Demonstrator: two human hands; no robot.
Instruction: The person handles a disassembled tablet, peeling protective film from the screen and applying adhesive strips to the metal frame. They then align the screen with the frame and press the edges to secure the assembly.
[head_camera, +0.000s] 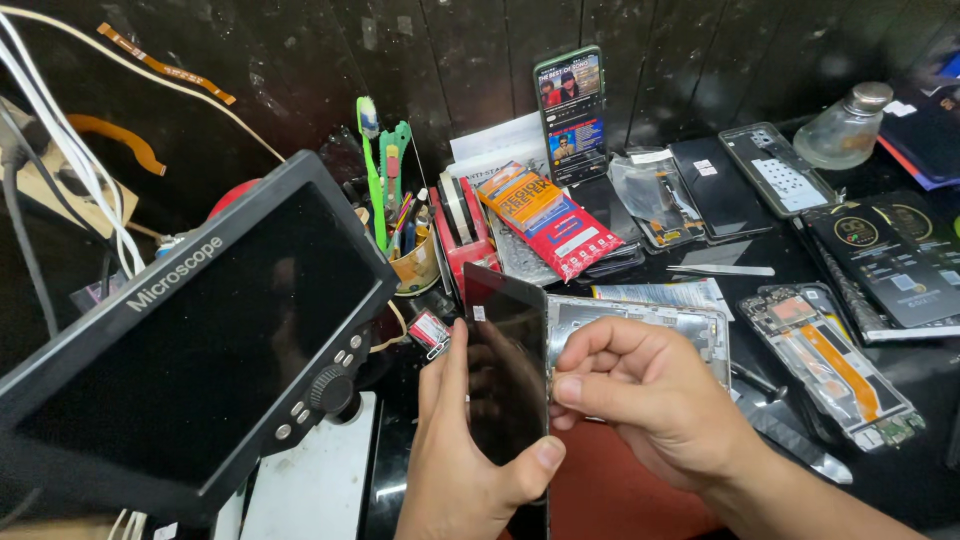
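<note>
left hand (460, 455): grips black screen panel (505, 370) upright, thumb across lower front, fingers behind left edge.
right hand (645, 400): fingers curled, thumb and forefinger pinching at panel's right edge, where it meets phone frame (650, 325).
panel position: centre foreground, tilted on edge, just in front of opened frame; above red mat (610, 495).
grip advice: likely separating or seating the panel; keep pressure on edges, not glass face, avoid bending.
right pinch advice: work along seam evenly; any flex cable at that seam is hidden.
nearby: microscope monitor (190, 340) left, tweezers (720, 270) and stripped phone (830, 365) right, well apart.
</note>
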